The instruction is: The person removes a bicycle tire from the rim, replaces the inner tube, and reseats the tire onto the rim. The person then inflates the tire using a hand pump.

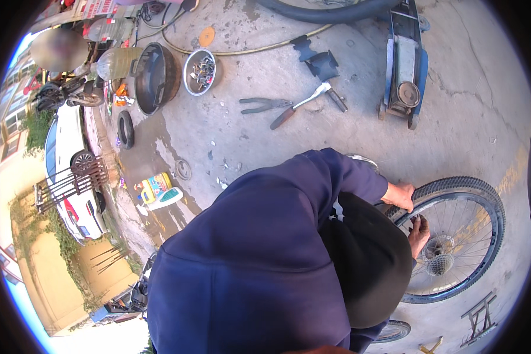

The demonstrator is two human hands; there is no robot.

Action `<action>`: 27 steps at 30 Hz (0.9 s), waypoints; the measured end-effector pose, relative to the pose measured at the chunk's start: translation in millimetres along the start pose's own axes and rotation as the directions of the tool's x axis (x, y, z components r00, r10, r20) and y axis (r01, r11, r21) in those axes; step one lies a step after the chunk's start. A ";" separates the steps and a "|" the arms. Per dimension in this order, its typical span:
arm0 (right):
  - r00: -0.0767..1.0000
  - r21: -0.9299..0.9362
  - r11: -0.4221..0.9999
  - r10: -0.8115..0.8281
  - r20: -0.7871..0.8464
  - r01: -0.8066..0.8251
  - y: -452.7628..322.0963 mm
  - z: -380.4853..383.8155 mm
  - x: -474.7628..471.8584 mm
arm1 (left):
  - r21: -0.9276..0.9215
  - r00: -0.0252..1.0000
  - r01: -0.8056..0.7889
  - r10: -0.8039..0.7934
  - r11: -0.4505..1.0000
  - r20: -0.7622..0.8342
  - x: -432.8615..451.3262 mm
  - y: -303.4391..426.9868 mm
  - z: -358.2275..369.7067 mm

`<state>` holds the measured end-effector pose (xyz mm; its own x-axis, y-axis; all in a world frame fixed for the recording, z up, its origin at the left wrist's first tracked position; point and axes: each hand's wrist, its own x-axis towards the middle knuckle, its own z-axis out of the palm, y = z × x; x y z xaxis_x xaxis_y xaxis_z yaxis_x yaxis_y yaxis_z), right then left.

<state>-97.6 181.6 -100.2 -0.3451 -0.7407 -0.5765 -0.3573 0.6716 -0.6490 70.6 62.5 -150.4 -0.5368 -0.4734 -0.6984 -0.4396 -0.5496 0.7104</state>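
Observation:
My left hand [399, 196] rests on the knobby tyre [451, 182] of a bicycle wheel, its fingers curled over the tyre toward the rim. Just inside the rim [499, 225] is my right hand [419, 234], fingertips drawn together beside the spokes. Something small and dark shows at those fingertips, too small to identify. Close to the right hand, a toothed cassette [439, 264] sits at the hub. My bent knee in black trousers [371, 261] hides part of the wheel and the right forearm. A navy sleeve [358, 177] covers my left arm.
Pliers [265, 105], a hammer [307, 101] and dark rubber pieces [322, 65] lie on the concrete. A floor jack [405, 66] stands beyond. Farther left are a bowl of small metal parts [217, 73], a black basin [172, 79] and plastic bottles [159, 188].

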 end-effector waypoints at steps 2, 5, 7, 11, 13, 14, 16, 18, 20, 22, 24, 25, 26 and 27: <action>1.000 -0.001 1.000 -0.025 -0.006 0.024 -0.2 0.6 -0.1 | -0.077 0.999 -0.010 0.012 0.997 0.032 -2.3 -1.0 2.2; 0.998 0.076 0.996 0.057 -0.014 -0.055 0.7 0.2 2.0 | -0.070 0.999 0.024 -0.022 0.997 0.041 -3.6 3.2 3.2; 0.997 0.102 0.992 0.078 -0.002 -0.077 1.0 0.1 3.6 | -0.194 0.985 -0.029 0.061 0.981 0.163 -6.4 9.5 -5.1; 0.999 -0.154 0.987 -0.052 -0.006 0.050 -2.5 3.5 1.7 | 0.099 0.969 -0.199 0.181 0.975 0.170 -47.0 21.4 -55.3; 0.995 -0.240 0.968 -0.089 -0.053 0.074 -5.2 6.7 -2.0 | -0.026 0.954 -0.288 0.289 0.957 0.078 -99.7 6.3 -110.6; 0.996 -0.212 0.976 -0.065 -0.064 0.050 -6.3 7.6 -3.7 | 0.244 0.915 -0.363 0.393 0.899 -0.088 -135.9 -9.1 -149.0; 0.984 -0.130 0.980 -0.163 -0.072 0.153 -6.9 9.7 -6.4 | 0.553 0.700 -0.309 0.579 0.774 -0.419 -209.0 -47.1 -225.3; 0.988 -0.128 0.985 -0.131 -0.084 0.120 -5.7 8.1 -8.8 | 0.806 0.601 0.166 0.590 0.568 -0.539 -257.8 -84.4 -303.7; 0.990 -0.076 0.989 -0.134 -0.053 0.130 -4.2 5.3 -7.5 | 0.892 0.764 0.383 0.461 0.240 -0.452 -296.1 -115.1 -349.7; 0.993 -0.134 0.984 -0.110 0.033 0.113 -2.3 -0.8 -0.9 | 0.938 0.876 0.277 0.347 0.207 -0.335 -301.6 -125.3 -383.3; 0.985 -0.271 0.949 -0.139 0.099 0.161 -2.2 -13.2 6.0 | 0.885 0.875 0.325 0.249 0.333 -0.415 -297.9 -118.6 -398.9; 0.976 -0.233 0.948 -0.207 0.070 0.218 -4.3 -20.5 7.9 | 0.873 0.874 0.366 0.204 0.322 -0.441 -296.4 -109.7 -404.9; 0.975 -0.199 0.955 -0.217 0.043 0.221 -6.0 -33.3 8.0 | 0.881 0.906 0.301 0.180 0.366 -0.384 -294.3 -98.7 -406.4; 0.984 -0.192 0.965 -0.174 0.035 0.178 -10.8 -45.5 8.3 | 0.882 0.877 0.358 0.212 0.308 -0.430 -296.5 -87.4 -409.8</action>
<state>-136.1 169.1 -75.4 -0.2470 -0.8464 -0.4718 -0.5729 0.5202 -0.6334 563.2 -31.2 -41.0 -0.2544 -0.8280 -0.4997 -0.9623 0.2683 0.0452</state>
